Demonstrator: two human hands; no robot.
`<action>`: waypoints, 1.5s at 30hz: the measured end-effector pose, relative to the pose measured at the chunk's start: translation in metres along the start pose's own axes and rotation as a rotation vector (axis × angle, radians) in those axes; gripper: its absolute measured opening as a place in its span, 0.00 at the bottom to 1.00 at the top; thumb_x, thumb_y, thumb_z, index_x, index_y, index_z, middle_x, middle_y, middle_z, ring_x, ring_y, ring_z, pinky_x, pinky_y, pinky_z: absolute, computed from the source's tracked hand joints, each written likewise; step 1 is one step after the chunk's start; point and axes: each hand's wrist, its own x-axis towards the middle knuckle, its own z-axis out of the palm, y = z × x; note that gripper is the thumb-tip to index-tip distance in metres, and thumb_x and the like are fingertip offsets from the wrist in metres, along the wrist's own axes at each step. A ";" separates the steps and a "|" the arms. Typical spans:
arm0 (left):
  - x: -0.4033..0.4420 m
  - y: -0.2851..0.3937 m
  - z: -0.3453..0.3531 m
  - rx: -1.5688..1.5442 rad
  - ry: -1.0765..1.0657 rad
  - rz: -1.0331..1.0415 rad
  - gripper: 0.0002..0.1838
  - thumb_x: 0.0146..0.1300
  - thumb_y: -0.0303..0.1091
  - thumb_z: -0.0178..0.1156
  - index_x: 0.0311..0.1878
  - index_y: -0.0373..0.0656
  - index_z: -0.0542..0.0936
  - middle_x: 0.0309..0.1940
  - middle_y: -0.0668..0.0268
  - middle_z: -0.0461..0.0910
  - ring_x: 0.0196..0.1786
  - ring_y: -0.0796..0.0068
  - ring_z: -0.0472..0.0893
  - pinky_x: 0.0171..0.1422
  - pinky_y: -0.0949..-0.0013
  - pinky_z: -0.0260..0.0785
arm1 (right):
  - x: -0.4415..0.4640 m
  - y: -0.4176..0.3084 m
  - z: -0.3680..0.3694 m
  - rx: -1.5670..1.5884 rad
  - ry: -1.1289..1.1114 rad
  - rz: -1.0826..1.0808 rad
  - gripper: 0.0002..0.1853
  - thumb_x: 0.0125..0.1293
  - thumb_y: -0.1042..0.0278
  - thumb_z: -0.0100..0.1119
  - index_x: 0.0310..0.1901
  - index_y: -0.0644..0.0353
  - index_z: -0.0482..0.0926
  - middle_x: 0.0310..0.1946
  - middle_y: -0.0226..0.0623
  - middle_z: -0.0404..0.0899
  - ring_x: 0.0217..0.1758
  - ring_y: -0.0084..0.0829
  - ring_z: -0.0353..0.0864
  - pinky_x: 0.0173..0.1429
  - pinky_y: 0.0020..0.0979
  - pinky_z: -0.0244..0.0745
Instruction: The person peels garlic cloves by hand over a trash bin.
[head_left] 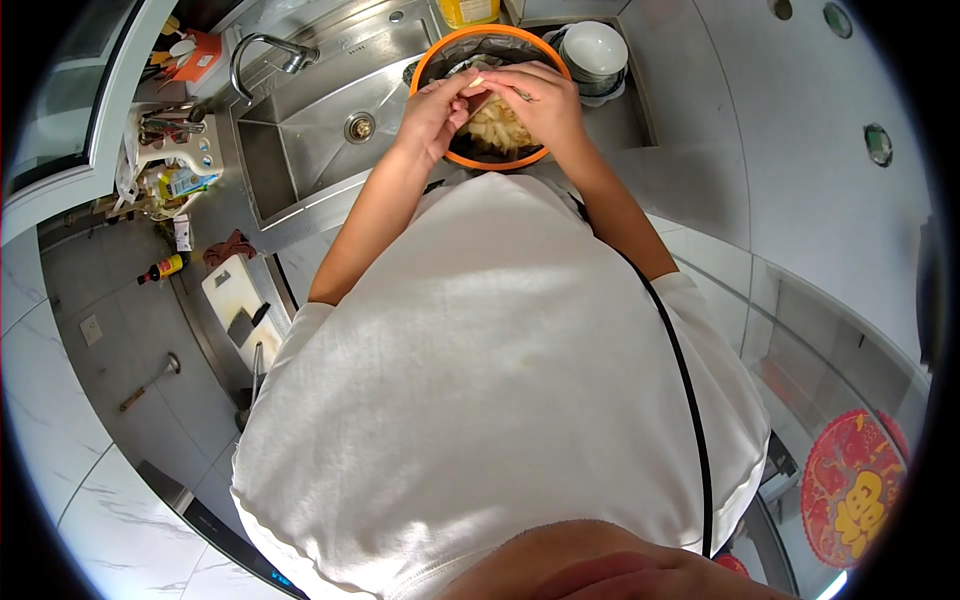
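My left hand (437,112) and my right hand (542,100) meet over an orange-rimmed bin (492,165) lined with a dark bag. Between the fingertips of both hands is a small pale piece (477,82), too small to name. My left fingers are closed on one side of it, and my right thumb and index finger pinch the other. Beneath the hands, a heap of pale yellow scraps (500,128) lies inside the bin. My fingers and wrists hide part of the bin's contents.
A steel sink (300,150) with a curved faucet (268,45) is left of the bin. Stacked white bowls (597,48) stand to its right. Behind it is a yellow container (468,10). Farther left are a cutting board (228,290) and a sauce bottle (162,268).
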 end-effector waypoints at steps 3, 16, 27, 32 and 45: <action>0.001 0.000 -0.006 0.008 0.014 -0.028 0.11 0.65 0.32 0.75 0.38 0.37 0.83 0.34 0.62 0.88 0.23 0.89 0.70 0.24 0.82 0.58 | -0.001 0.000 0.001 -0.026 0.007 -0.041 0.07 0.60 0.73 0.75 0.41 0.56 0.90 0.39 0.32 0.90 0.41 0.34 0.89 0.46 0.32 0.85; -0.008 -0.006 0.000 -0.190 0.009 -0.143 0.10 0.68 0.32 0.72 0.44 0.36 0.83 0.37 0.66 0.85 0.25 0.91 0.69 0.24 0.84 0.58 | 0.004 0.003 0.000 -0.111 -0.121 -0.115 0.16 0.56 0.75 0.75 0.44 0.54 0.80 0.40 0.30 0.82 0.44 0.38 0.82 0.48 0.36 0.81; -0.025 -0.019 0.005 -0.161 -0.063 0.114 0.14 0.75 0.33 0.66 0.57 0.35 0.84 0.40 0.70 0.86 0.28 0.91 0.70 0.29 0.82 0.60 | 0.015 0.015 -0.008 0.100 -0.085 -0.133 0.13 0.60 0.74 0.77 0.46 0.58 0.89 0.38 0.33 0.89 0.40 0.31 0.88 0.46 0.30 0.82; -0.030 -0.033 0.018 0.054 0.089 0.363 0.16 0.72 0.30 0.68 0.59 0.35 0.85 0.45 0.68 0.89 0.30 0.91 0.72 0.30 0.81 0.60 | 0.011 0.009 -0.009 0.409 -0.138 0.204 0.10 0.60 0.74 0.78 0.44 0.61 0.90 0.38 0.33 0.90 0.38 0.25 0.90 0.44 0.25 0.85; -0.045 -0.040 0.034 0.573 0.314 0.754 0.10 0.64 0.21 0.73 0.48 0.32 0.87 0.42 0.62 0.90 0.43 0.81 0.87 0.51 0.76 0.81 | 0.014 0.008 -0.017 0.587 -0.263 0.483 0.08 0.60 0.76 0.77 0.41 0.64 0.88 0.34 0.31 0.89 0.37 0.19 0.88 0.46 0.22 0.84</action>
